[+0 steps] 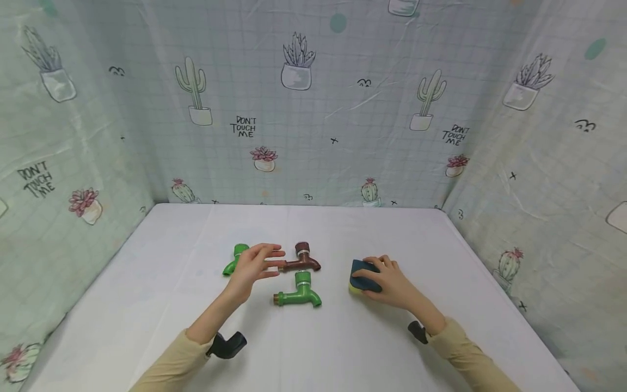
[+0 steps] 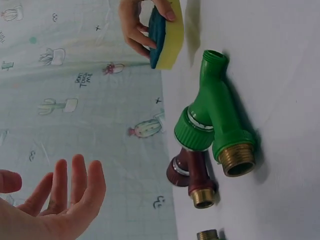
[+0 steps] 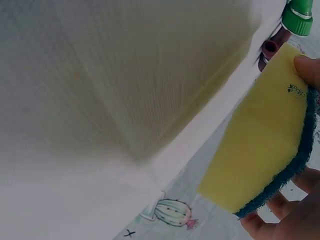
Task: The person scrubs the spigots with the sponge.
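Behind left hand point(image 1: 252, 268), half-hidden green tap point(image 1: 234, 258)

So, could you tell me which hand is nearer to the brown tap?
The left. The left hand hovers open right beside the brown tap, fingertips at its inlet end. The right hand is farther off to the tap's right, gripping the sponge.

Staged recording booth, cactus-print cloth walls point(image 1: 313, 109), white tabletop point(image 1: 303, 348)

Yellow sponge point(image 1: 363, 276) with a dark teal scrub face at three o'clock; brown tap point(image 1: 303, 261) dead centre, green tap point(image 1: 300, 294) at six, another green tap point(image 1: 235, 259) at nine, white counter point(image 1: 147, 283), cactus-print backdrop point(image 1: 313, 109).
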`<state>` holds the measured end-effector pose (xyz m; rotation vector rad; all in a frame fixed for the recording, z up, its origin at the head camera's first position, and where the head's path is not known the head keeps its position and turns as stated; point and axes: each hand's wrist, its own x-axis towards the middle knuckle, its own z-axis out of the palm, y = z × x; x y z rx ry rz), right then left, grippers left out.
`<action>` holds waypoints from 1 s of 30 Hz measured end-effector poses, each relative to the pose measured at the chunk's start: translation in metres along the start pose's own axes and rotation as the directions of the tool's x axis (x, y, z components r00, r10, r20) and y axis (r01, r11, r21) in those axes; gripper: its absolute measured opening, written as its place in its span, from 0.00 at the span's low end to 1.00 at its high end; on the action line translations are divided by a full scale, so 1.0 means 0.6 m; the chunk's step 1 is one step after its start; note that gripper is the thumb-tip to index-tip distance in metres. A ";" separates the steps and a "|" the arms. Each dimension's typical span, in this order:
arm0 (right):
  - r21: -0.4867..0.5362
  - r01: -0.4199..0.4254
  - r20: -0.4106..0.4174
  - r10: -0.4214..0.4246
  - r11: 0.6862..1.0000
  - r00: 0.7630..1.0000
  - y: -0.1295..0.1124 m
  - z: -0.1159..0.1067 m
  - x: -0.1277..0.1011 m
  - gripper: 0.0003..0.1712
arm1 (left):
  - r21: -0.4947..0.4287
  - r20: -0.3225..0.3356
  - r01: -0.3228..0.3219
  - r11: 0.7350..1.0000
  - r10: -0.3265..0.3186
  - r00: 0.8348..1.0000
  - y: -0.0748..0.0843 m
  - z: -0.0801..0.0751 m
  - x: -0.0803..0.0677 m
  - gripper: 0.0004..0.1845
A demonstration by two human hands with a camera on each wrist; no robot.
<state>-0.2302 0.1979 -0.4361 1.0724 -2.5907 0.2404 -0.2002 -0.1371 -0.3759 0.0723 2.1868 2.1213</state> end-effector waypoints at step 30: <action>0.090 -0.206 0.213 0.184 0.974 0.960 -0.004 0.015 -0.002 0.29 | 0.328 -0.091 -0.175 0.928 0.215 0.972 -0.030 0.011 0.003 0.13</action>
